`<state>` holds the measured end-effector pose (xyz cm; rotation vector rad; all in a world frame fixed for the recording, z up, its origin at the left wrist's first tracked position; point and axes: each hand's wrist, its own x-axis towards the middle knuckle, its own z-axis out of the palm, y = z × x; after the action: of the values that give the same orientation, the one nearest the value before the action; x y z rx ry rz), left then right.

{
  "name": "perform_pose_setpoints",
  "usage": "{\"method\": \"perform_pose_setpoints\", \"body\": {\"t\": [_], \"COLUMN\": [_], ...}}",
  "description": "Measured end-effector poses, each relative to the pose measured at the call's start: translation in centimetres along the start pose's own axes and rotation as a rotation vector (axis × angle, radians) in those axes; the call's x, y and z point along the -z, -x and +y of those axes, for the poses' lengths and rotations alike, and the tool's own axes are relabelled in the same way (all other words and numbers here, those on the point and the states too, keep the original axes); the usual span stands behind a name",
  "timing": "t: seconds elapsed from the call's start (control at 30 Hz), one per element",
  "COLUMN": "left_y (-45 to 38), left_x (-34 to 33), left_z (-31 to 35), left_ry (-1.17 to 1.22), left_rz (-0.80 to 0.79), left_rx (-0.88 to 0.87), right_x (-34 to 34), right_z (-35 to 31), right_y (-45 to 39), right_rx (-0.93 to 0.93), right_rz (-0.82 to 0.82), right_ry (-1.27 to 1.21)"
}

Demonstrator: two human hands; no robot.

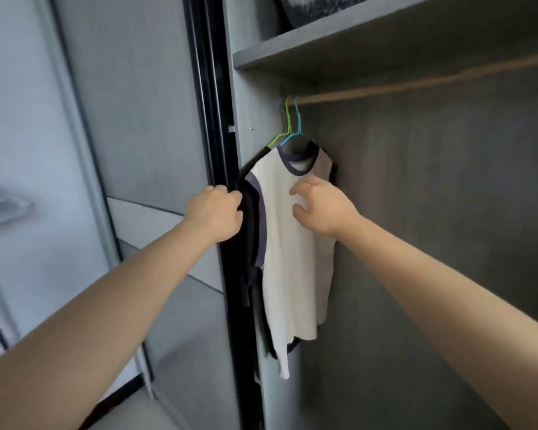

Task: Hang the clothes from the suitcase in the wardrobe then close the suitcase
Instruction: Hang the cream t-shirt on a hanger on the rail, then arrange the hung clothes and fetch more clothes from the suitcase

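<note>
My left hand (213, 212) pinches dark garment (249, 231); right hand (322, 206), fingers spread, beside white purple-trimmed cotton tee (292, 259). Smooth both flat, hangers level.

A wooden rail (416, 83) runs across the wardrobe under a grey shelf (339, 41), well above both hands. At its left end, up and between the two hands, hang a green hanger (288, 119) and a blue hanger (298, 119), hooks side by side. The blue one carries a white T-shirt (295, 243) with dark trim, its chest just under the right hand (320, 206). A dark garment (249, 231) hangs behind it, gripped at its edge by the left hand (215, 212). Something dark and blurred rests on the shelf.
</note>
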<state>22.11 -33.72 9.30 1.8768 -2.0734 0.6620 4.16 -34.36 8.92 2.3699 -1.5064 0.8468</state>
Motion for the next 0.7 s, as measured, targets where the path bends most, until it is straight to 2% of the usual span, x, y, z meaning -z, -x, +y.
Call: {"method": "perform_pose_setpoints", "body": {"t": [0.13,0.4,0.5,0.7], "left_y": [7.6,25.4,31.8,44.0], "left_x": [0.7,-0.8,-2.1,-5.8], "left_z": [-3.1,-12.6,-16.8,-25.8], "left_ry": [-0.029,-0.060,-0.041,-0.056], "left_rz": [-0.018,-0.292,-0.385,-0.589], "left_rx": [0.088,0.316,0.410,0.467], "right_x": [-0.9,-6.4,-9.1,-16.1], "right_z": [-5.0,-19.5,-24.9,-36.3], "right_y": [3.0,10.8,13.9,20.3], "right_rx": [0.104,0.305,0.323,0.275], "right_rz": [-0.025,-0.277,-0.362,-0.526], "right_ry": [-0.023,-0.149,-0.181,-0.302]}}
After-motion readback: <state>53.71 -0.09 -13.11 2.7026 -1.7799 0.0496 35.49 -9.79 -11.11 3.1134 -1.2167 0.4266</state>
